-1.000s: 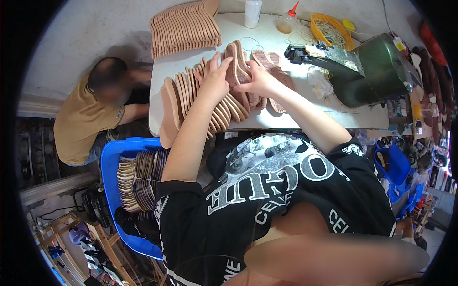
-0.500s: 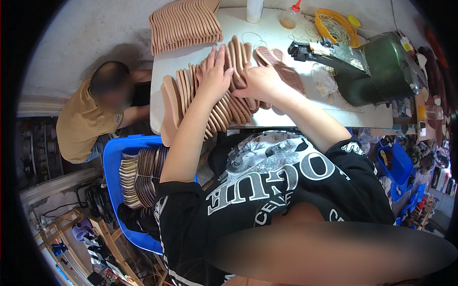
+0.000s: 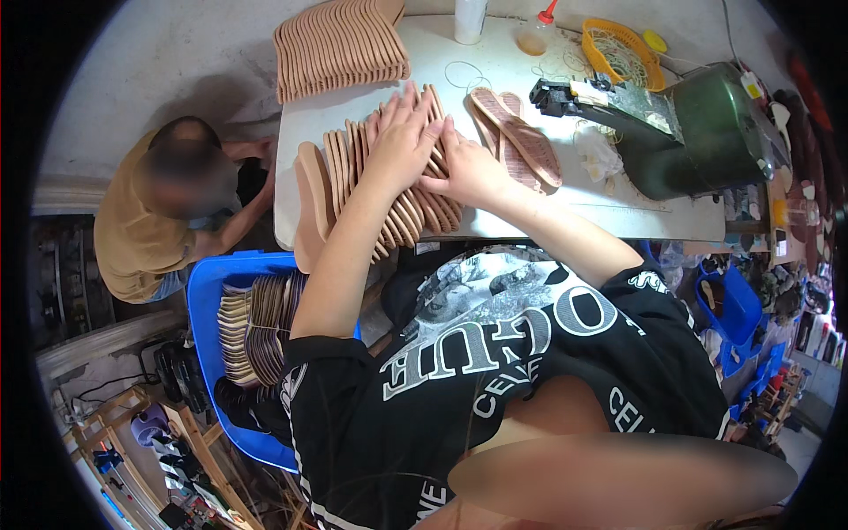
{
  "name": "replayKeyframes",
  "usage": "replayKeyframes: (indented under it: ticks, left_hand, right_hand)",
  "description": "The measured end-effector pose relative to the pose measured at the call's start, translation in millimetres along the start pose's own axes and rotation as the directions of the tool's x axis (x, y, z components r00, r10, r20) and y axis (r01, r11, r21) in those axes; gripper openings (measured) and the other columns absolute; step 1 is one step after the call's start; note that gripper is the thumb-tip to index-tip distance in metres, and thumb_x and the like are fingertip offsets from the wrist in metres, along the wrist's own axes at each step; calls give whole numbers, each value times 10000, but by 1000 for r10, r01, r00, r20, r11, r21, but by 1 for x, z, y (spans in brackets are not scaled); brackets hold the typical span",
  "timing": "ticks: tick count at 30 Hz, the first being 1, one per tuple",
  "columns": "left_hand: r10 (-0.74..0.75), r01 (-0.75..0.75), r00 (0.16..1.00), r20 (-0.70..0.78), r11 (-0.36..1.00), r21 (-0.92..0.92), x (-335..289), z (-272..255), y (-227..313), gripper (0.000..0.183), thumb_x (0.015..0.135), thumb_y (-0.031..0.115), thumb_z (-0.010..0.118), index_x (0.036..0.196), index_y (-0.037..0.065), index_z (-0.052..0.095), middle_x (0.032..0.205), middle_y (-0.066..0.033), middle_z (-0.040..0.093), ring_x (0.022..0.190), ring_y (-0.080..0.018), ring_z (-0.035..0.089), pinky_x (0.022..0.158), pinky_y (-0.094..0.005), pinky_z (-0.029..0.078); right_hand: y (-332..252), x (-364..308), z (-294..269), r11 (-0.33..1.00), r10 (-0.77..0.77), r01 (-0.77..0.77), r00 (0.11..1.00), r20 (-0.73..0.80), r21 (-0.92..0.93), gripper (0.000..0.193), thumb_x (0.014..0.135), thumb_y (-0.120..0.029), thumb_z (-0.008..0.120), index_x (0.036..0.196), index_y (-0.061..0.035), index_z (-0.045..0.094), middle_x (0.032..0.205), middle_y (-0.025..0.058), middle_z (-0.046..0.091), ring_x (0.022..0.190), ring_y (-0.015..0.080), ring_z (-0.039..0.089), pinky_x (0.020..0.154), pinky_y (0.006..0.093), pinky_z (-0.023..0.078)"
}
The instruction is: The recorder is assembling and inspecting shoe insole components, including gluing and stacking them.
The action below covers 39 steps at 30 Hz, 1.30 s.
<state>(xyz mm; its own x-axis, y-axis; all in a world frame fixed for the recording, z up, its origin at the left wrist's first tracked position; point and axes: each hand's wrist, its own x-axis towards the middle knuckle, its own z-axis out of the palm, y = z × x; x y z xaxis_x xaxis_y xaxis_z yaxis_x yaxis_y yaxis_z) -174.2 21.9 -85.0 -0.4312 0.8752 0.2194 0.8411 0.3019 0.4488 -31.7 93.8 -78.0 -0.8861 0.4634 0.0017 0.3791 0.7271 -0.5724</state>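
Note:
A row of tan shoe soles [image 3: 402,225] stands on edge along the front of the white table. Across the top of the row lies my left hand [image 3: 402,146], open, its fingers stretched out over the soles' edges. My right hand [image 3: 477,170] is open too, with thumb and fingers apart, pressed against the row's right end. My fingertips partly cover the soles there. Two brown soles with a patterned face [image 3: 526,146] lie flat and overlapping just to the right of that hand. At the row's left end, a few soles [image 3: 311,203] lean apart from the others.
Another row of soles [image 3: 340,53] stands at the back left. A green machine [image 3: 720,132], a yellow basket [image 3: 609,49] of bands and a red-tipped bottle [image 3: 534,35] occupy the right side. Below the table's left edge, a blue bin [image 3: 203,327] holds bundled soles. A person [image 3: 141,212] crouches at left.
My right hand has opened from around several soles, which now stand at the row's right end. The flat soles beside it show more fully. The person at left has shifted slightly.

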Motion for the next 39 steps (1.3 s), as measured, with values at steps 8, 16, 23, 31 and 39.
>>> replayKeyframes:
  ticks: [8,16,23,31,39]
  left_hand:
    - [88,-156,902,422,979,130,-8,3,9,555,953,565,370,1366,220,505,1545,7,296,1457,-227,163,1162,-521,63]
    - [127,-182,927,352,975,127,-10,11,20,572,946,561,389,1344,174,524,1535,-29,313,1454,-236,170,1158,-540,65]
    - [132,-174,923,362,981,85,-4,10,18,476,936,469,444,1254,142,578,1527,-38,330,1453,-249,179,1150,-564,82]
    - [-13,-18,891,454,998,64,-20,-70,10,490,976,348,442,1381,74,468,1480,-141,384,1383,-311,335,1136,-436,255]
    - [-718,577,675,170,657,485,-103,-100,-126,736,897,602,469,1181,-69,573,1116,-297,611,1136,-379,568,925,-432,458]
  right_hand:
    - [33,-40,-44,909,266,-266,963,44,321,473,873,-338,638,1132,55,595,938,235,675,955,379,651,826,390,504]
    - [92,-49,-33,882,357,-316,932,-57,350,530,836,-302,707,1204,37,532,973,234,673,953,239,668,824,339,504]
    - [71,-20,-16,848,276,-258,961,29,462,845,790,-330,703,1390,104,297,1102,287,608,1058,310,623,913,339,483]
    - [55,-2,-14,930,118,-104,993,-18,353,617,930,-369,563,1297,109,435,1146,307,598,1113,363,593,958,388,452]
    - [73,19,-1,723,327,-472,877,353,505,646,883,-443,626,1255,68,488,1148,217,607,1021,237,625,864,341,489]
